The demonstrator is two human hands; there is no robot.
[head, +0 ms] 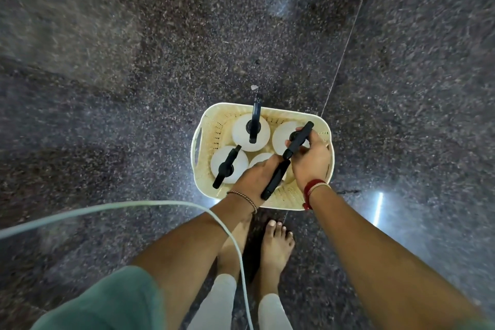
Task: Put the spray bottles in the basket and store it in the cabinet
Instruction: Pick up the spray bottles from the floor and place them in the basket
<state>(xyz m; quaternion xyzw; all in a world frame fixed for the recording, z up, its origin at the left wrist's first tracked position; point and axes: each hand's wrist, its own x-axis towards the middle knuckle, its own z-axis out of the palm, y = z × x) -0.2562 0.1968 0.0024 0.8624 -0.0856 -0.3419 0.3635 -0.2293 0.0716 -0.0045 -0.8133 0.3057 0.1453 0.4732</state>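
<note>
Cream basket on floor, four white spray bottles upright inside. Left hand, right hand fingers wrapped round black trigger heads. Basket probably light, bit flexy; grab side handle slots, keep level so bottles don't tip.

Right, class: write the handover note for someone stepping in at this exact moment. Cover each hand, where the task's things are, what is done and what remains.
Left hand: gripping the black sprayer of the near-right bottle.
Right hand: gripping the sprayer of the far-right bottle.
All four white spray bottles stand upright in the cream basket, which sits on the dark speckled floor.
Done: loading looks finished.
Left: let go, lift the basket, store it in the cabinet, which is out of view.
</note>
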